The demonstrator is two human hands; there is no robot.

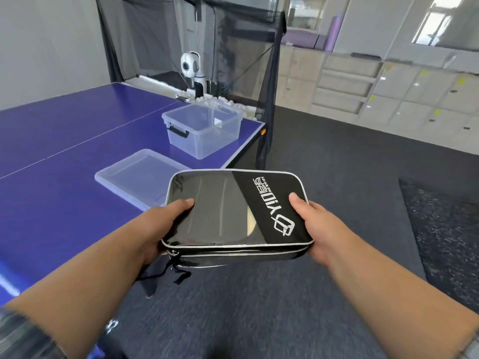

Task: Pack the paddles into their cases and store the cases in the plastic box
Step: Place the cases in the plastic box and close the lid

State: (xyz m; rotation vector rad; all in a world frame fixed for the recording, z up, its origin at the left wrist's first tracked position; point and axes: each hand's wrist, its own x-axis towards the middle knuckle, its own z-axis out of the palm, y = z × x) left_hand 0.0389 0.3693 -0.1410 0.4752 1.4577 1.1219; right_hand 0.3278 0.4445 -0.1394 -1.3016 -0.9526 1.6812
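Black fabric paddle case [233, 211] with grey piping, a clear window panel and white logo print, held flat in the air off the near corner of the table [64, 138], over the dark carpet [324, 164]. A second zip seam shows under the front edge; can't tell if that is a second case stacked below or one thick case. Left hand [160, 224] grips the left edge, thumb on top on the window panel, fingers hidden underneath. Right hand [318, 229] grips the right edge the same way, thumb on top by the logo. Case zipped closed on the visible sides, black zip cord [166, 273] dangling from the front left corner. Paddle not clearly visible through the window. Clear plastic box [204, 133] stands open at the far right edge of the blue table, black latch on the near side, nothing visible inside. Its clear lid [140, 177] lies flat on the table between the box and the case, apart from both. White ball machine [191, 66] and black catch net [233, 47] at the far table end.
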